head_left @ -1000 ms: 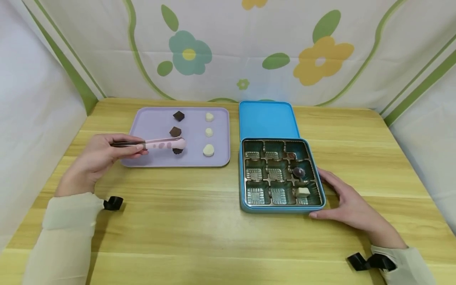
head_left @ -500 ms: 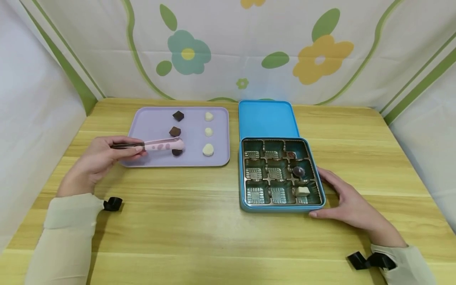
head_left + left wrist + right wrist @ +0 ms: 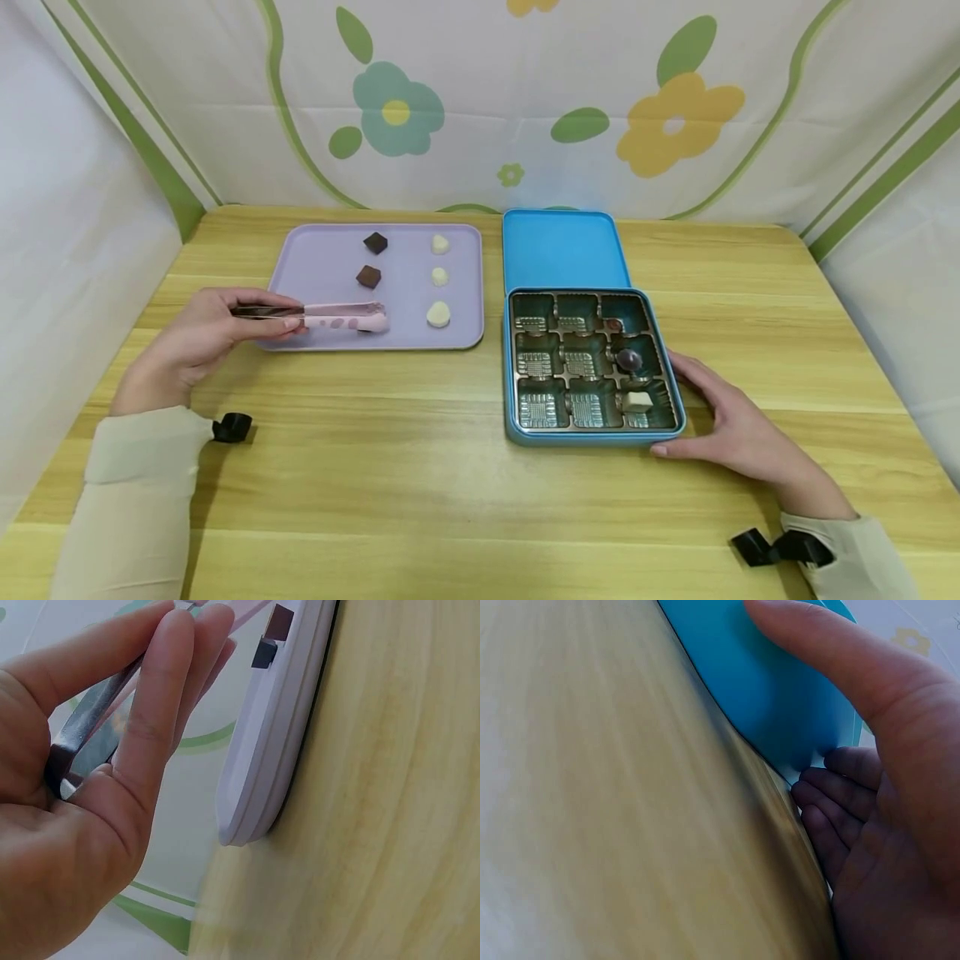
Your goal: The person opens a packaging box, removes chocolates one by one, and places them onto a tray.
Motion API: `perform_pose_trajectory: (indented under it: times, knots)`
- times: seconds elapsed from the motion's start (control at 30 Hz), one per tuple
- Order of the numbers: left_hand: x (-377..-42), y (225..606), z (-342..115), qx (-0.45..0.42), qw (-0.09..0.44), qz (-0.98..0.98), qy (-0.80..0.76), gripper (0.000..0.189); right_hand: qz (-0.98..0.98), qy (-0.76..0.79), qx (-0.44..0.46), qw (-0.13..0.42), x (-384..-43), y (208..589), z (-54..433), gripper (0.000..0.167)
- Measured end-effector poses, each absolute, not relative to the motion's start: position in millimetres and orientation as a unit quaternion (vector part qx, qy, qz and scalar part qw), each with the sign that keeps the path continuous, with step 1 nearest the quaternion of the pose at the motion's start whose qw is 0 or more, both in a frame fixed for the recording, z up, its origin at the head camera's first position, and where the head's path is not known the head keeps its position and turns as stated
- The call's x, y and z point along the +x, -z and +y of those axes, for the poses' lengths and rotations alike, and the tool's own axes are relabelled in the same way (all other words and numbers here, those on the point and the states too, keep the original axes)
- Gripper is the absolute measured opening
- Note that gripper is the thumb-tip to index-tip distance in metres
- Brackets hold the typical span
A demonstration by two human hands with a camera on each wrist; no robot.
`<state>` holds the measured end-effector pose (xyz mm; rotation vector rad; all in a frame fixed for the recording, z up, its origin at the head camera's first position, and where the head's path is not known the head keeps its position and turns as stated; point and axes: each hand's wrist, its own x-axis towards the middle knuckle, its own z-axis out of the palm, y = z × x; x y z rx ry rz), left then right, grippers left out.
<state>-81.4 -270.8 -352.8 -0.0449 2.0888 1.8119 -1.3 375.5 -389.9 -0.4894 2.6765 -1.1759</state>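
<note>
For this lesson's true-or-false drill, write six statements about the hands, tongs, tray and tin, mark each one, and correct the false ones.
1. The left hand holds the tongs. True.
2. The lid covers the tin. False: it lies open behind the tin.
3. Three white pieces lie on the tray. True.
4. The tray is right of the tin. False: it is on the left.
5. The right hand touches the tin. True.
6. The white block sits in the tin's far row. False: it sits in the near row.
</note>
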Motion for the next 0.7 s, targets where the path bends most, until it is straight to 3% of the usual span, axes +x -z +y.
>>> perform_pose_trajectory:
  times: [0.7]
  knots:
    - [-74,331,-279,-0.035,0.149,0.834,-0.530,0.035,0.903,0.388,-0.155,0.104,1,387,375,0.121]
